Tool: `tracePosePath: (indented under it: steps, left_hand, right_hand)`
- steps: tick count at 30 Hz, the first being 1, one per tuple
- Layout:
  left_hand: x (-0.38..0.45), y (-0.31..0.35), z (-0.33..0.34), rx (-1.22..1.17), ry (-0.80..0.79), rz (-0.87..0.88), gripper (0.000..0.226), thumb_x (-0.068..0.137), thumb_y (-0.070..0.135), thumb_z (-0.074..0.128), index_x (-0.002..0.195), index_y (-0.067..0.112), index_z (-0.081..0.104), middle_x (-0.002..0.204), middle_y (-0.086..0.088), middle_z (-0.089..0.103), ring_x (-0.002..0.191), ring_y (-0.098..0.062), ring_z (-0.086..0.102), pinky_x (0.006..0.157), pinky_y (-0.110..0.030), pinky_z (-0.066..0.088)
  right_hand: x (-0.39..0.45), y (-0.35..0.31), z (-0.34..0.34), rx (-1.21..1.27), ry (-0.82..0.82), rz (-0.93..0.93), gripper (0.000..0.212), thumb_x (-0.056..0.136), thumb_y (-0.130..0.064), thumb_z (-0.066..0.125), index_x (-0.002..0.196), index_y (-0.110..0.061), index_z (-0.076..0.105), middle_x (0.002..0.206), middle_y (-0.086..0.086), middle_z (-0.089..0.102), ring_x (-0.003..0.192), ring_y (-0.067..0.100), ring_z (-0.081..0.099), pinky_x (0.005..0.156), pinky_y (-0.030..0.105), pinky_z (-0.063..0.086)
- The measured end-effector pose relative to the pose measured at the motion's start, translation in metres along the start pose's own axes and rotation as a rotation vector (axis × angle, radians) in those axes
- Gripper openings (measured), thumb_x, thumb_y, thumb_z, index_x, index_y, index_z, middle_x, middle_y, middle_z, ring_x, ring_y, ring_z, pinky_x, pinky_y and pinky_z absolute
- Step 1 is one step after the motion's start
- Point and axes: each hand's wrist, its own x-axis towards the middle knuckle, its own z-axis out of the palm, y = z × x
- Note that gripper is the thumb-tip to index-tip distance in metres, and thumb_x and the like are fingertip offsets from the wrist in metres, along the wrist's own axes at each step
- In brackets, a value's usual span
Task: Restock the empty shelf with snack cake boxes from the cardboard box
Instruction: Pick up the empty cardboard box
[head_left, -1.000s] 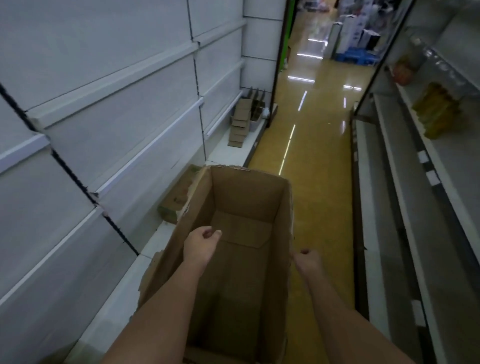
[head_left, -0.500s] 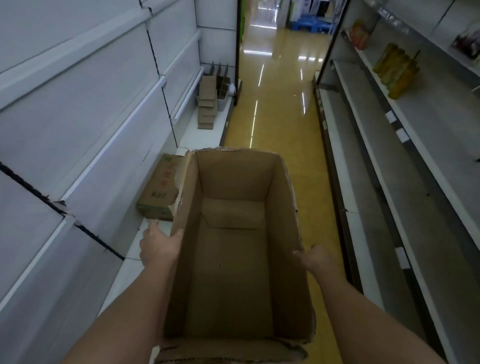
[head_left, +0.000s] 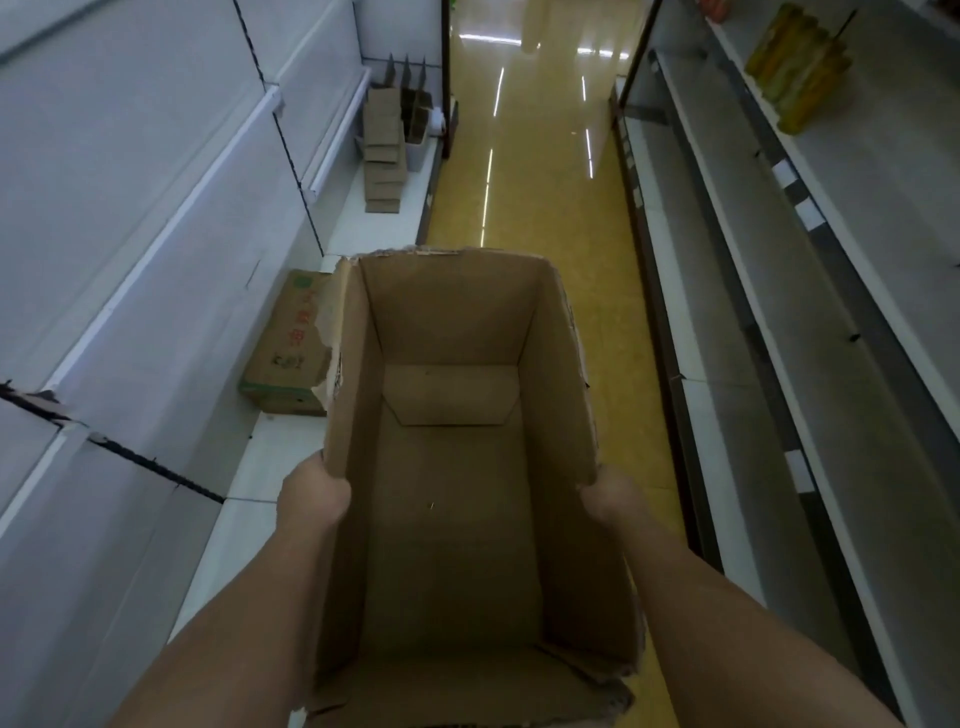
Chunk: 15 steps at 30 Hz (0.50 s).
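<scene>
empty cardboard box mid-aisle, left hand at 9 o'clock and right hand at 3 o'clock gripping its side walls, printed carton on the bottom shelf at 10

**Browns, whites and a yellow floor**

We see a plain brown cardboard box, open and bare inside. Beside it lies a tan carton with green edging and red print. The shelves are pale grey-white, the floor glossy yellow with white light streaks. Yellow-green bottles stand far right.
</scene>
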Motion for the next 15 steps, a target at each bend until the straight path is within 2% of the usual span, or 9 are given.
tracePosePath:
  steps: [3, 6, 7, 9, 13, 15]
  left_hand:
    - [0.002, 0.024, 0.004, 0.058, 0.038, 0.041, 0.03, 0.091, 0.007, 0.051, 0.121, 0.005, 0.056, 0.111, -0.018, 0.063, 0.1, -0.036, 0.06, 0.074, -0.038, 0.047]
    - [0.006, 0.05, 0.007, 0.134, 0.066, 0.062, 0.039, 0.09, 0.004, 0.053, 0.129, 0.003, 0.051, 0.119, -0.02, 0.06, 0.107, -0.037, 0.057, 0.081, -0.041, 0.049]
    - [0.007, 0.059, 0.008, 0.16, 0.07, 0.068, 0.041, 0.09, 0.004, 0.053, 0.131, 0.004, 0.049, 0.12, -0.02, 0.059, 0.109, -0.037, 0.057, 0.083, -0.041, 0.049]
    - [0.007, 0.079, 0.013, 0.186, 0.069, 0.081, 0.041, 0.09, 0.006, 0.054, 0.131, 0.005, 0.049, 0.122, -0.02, 0.059, 0.111, -0.037, 0.055, 0.083, -0.04, 0.048]
    - [0.006, 0.117, 0.029, 0.186, 0.066, 0.124, 0.037, 0.091, 0.007, 0.054, 0.128, 0.006, 0.051, 0.12, -0.019, 0.059, 0.11, -0.036, 0.056, 0.08, -0.04, 0.047]
    - [0.005, 0.135, 0.037, 0.184, 0.06, 0.142, 0.034, 0.091, 0.007, 0.054, 0.125, 0.007, 0.053, 0.117, -0.018, 0.06, 0.107, -0.036, 0.057, 0.079, -0.04, 0.047]
  right_hand:
    - [0.001, -0.008, -0.006, -0.05, 0.065, -0.015, 0.029, 0.099, -0.019, 0.043, 0.123, -0.007, 0.052, 0.119, 0.012, 0.057, 0.109, 0.024, 0.056, 0.084, 0.03, 0.047]
    - [0.001, -0.012, -0.02, -0.082, 0.142, 0.005, 0.022, 0.099, -0.017, 0.043, 0.115, -0.009, 0.055, 0.088, 0.004, 0.052, 0.085, 0.018, 0.053, 0.059, 0.022, 0.038]
    - [0.001, -0.013, -0.025, -0.081, 0.165, 0.017, 0.02, 0.099, -0.017, 0.043, 0.113, -0.009, 0.055, 0.082, 0.003, 0.048, 0.081, 0.016, 0.051, 0.056, 0.022, 0.036]
    - [0.001, -0.013, -0.037, -0.089, 0.205, 0.032, 0.019, 0.099, -0.016, 0.042, 0.111, -0.009, 0.055, 0.086, 0.005, 0.051, 0.083, 0.017, 0.053, 0.063, 0.025, 0.04]
    - [0.007, -0.005, -0.062, -0.11, 0.268, 0.073, 0.021, 0.099, -0.012, 0.041, 0.114, -0.008, 0.056, 0.11, 0.01, 0.06, 0.101, 0.023, 0.059, 0.072, 0.027, 0.042]
    - [0.015, 0.002, -0.076, -0.122, 0.294, 0.085, 0.022, 0.099, -0.012, 0.041, 0.114, -0.007, 0.056, 0.106, 0.01, 0.06, 0.093, 0.021, 0.057, 0.07, 0.027, 0.041]
